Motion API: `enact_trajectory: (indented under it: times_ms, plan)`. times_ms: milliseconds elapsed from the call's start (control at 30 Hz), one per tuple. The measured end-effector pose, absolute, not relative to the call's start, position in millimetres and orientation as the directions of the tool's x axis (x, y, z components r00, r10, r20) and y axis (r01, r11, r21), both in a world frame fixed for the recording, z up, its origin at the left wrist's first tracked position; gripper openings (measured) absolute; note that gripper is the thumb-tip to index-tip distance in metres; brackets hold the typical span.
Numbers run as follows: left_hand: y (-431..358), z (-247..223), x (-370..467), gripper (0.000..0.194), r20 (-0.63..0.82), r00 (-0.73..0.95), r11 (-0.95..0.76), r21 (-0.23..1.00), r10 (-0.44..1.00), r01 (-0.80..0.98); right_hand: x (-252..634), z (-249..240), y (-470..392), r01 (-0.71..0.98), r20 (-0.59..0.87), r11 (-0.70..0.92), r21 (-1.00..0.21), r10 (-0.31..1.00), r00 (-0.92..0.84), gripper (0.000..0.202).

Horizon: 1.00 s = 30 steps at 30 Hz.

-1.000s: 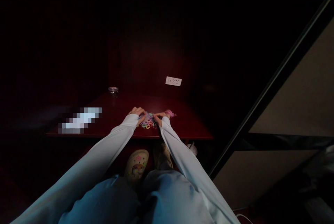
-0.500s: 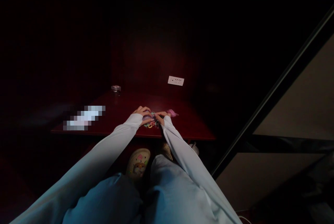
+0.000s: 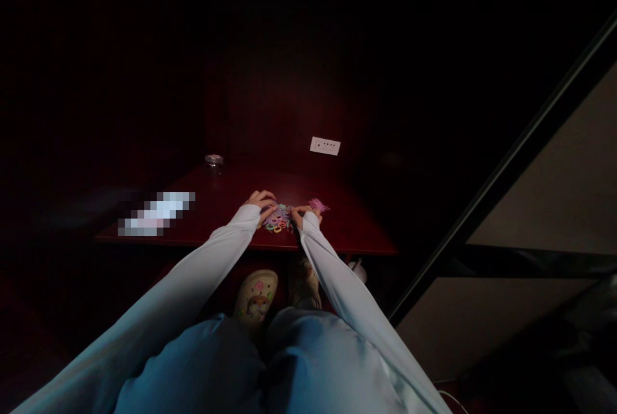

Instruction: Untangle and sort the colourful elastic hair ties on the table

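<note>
A pile of small coloured loops [image 3: 278, 220], mostly purple with yellow, pink and green ones, lies near the front edge of the dark red table [image 3: 231, 192]. At the pile's left side is my left hand [image 3: 263, 203], its fingers apart and their tips at the loops. My right hand [image 3: 304, 213] is at the pile's right side with thumb and fingertips close together; whether anything small is between them cannot be made out. A pink bundle [image 3: 317, 204] lies just beyond my right hand.
A clear jar [image 3: 214, 164] stands at the table's back left. A blurred-out bright patch [image 3: 159, 215] covers something at the left. A white socket plate [image 3: 325, 146] is on the back wall. Below the table's edge are shoes [image 3: 256, 298] and a pale round object [image 3: 357, 270].
My hands have moved apart, the left one slightly to the left, and more of the loop pile shows between them. The right foot shows more clearly.
</note>
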<state>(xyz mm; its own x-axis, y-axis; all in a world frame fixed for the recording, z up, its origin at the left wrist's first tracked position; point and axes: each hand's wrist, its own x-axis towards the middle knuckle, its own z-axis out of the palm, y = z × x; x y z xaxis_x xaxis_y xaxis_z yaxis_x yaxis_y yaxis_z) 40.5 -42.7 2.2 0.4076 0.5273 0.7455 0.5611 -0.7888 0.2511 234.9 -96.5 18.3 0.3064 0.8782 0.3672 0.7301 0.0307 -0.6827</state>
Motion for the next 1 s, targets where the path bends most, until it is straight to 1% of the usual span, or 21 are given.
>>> enact_trajectory:
  times_ms: [200,333,500,633,833,1000]
  plan:
    - [-36.2,-1.3,37.7,0.023,0.765,0.368,-0.780,0.268,0.529,0.566,232.3,23.6,-100.2,0.707,0.336,0.006,-0.707,0.883,0.327,0.019]
    - [-36.5,-0.9,36.9,0.022,0.746,0.390,-0.777,0.263,0.539,0.572,230.3,25.9,-103.2,0.705,0.367,0.089,-0.704,0.895,0.254,0.017]
    - [-40.0,0.1,36.3,0.025,0.729,0.400,-0.761,0.253,0.556,0.597,229.8,23.2,-105.9,0.715,0.407,0.179,-0.676,0.899,0.160,0.023]
    - [-43.5,0.1,34.8,0.028,0.730,0.374,-0.734,0.251,0.571,0.631,230.9,18.4,-102.8,0.721,0.409,0.186,-0.667,0.901,0.146,0.017]
    - [-42.5,-1.6,34.1,0.029,0.734,0.364,-0.723,0.245,0.573,0.646,232.9,13.7,-98.2,0.758,0.404,0.242,-0.606,0.914,0.031,0.013]
    - [-40.9,-2.1,33.9,0.029,0.732,0.373,-0.729,0.242,0.570,0.640,233.9,14.9,-99.5,0.774,0.392,0.223,-0.593,0.919,0.036,0.011]
